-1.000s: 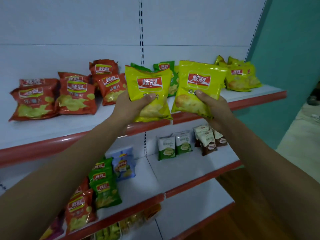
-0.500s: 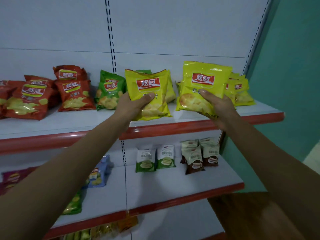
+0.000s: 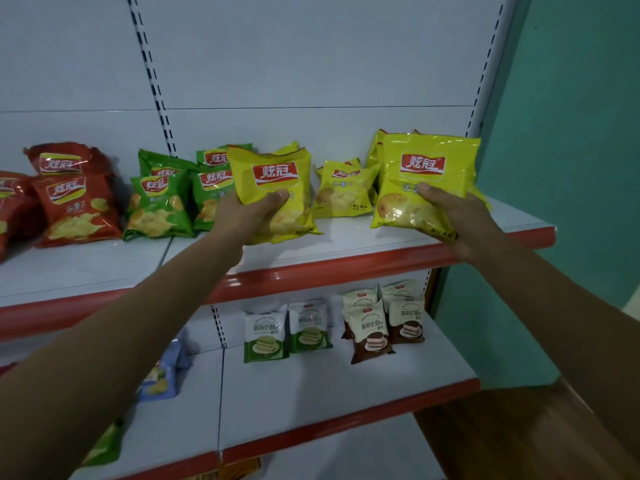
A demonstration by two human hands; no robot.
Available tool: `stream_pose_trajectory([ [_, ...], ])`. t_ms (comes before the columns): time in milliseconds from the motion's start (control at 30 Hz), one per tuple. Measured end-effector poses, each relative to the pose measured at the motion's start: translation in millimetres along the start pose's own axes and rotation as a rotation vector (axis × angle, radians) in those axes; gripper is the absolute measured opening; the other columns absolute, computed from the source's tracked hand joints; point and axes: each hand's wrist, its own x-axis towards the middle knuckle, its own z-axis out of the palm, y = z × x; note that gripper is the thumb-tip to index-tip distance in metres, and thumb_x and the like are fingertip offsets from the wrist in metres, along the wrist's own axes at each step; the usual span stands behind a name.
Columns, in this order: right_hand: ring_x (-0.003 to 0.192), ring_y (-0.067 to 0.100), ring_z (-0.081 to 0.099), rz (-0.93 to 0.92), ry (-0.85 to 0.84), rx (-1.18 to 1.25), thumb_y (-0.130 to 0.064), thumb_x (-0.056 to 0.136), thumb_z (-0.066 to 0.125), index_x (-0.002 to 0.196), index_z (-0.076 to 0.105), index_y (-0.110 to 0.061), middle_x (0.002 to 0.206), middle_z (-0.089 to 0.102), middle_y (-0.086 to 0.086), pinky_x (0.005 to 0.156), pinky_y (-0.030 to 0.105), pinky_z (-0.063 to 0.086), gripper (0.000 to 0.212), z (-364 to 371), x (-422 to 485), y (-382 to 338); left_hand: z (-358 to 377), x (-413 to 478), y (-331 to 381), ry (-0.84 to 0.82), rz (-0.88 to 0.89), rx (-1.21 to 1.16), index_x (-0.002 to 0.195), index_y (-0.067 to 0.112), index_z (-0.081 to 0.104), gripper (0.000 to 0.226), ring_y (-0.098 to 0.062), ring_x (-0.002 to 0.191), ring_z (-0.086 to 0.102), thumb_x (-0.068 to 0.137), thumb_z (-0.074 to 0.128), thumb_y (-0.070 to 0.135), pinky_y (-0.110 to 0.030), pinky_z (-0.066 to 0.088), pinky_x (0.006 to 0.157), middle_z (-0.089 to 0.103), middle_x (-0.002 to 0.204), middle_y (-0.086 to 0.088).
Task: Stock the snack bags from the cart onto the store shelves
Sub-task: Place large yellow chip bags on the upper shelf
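Observation:
My left hand (image 3: 247,216) grips a yellow chip bag (image 3: 273,181) by its lower part, upright, over the upper shelf (image 3: 346,251) just right of the green bags. My right hand (image 3: 450,213) grips a second, larger-looking yellow chip bag (image 3: 429,168) at the shelf's right end, its bottom edge at the shelf surface. Between the two held bags stands a yellow bag (image 3: 343,192) on the shelf, with more yellow bags behind the right one. The cart is out of view.
Green chip bags (image 3: 162,202) and red chip bags (image 3: 72,206) fill the upper shelf to the left. The lower shelf (image 3: 346,393) carries small green-and-white packs (image 3: 266,334), brown-and-white packs (image 3: 370,327) and a blue bag (image 3: 162,375). A teal wall (image 3: 571,168) borders the right side.
Both hands have carried their yellow bags forward and down onto the upper shelf's right part. The view has shifted right and closer to the shelf.

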Motion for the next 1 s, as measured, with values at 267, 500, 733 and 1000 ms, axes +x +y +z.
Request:
stream_pose_trajectory([
  [267,0.089,0.022,0.068,0.016,0.036,-0.205,-0.017,0.073,0.080,0.105,0.066,-0.013,0.098,0.071,0.005,0.079,0.038,0.057,0.035,46.9,39.3,29.2,17.7,28.6,-27.8,-0.035,0.011,0.069,0.101,0.016,0.065,0.023,-0.004,0.072,0.061,0.080,0.074,0.016,-0.008,0.049,0.051,0.067,0.089,0.002],
  [500,0.087,0.021,0.065,-0.018,0.040,-0.292,-0.016,0.075,0.078,0.109,0.066,-0.010,0.099,0.069,0.006,0.078,0.032,0.053,0.036,81.2,78.0,53.5,23.0,72.9,-43.1,0.036,0.116,0.325,0.082,0.030,0.066,0.014,-0.016,0.088,0.066,0.075,0.077,0.034,-0.034,0.053,0.085,0.068,0.084,0.010],
  [733,0.106,0.028,0.059,-0.082,0.138,-0.515,-0.026,0.072,0.081,0.119,0.053,-0.006,0.117,0.063,0.010,0.093,0.041,0.048,0.058,86.6,107.2,68.6,34.0,91.1,-50.4,0.294,0.459,0.822,0.138,0.013,0.038,0.089,-0.029,0.124,0.043,0.066,0.076,0.050,-0.044,0.039,0.100,0.049,0.132,-0.009],
  [1000,0.139,0.031,0.026,-0.669,0.121,-0.916,-0.018,0.076,0.078,0.149,0.021,-0.008,0.149,0.025,0.018,0.110,0.034,0.030,0.093,85.7,101.5,66.4,42.8,91.1,-58.8,0.195,0.965,1.180,0.080,0.014,0.065,0.017,-0.028,0.078,0.059,0.082,0.053,0.026,-0.026,0.037,0.052,0.063,0.085,-0.004],
])
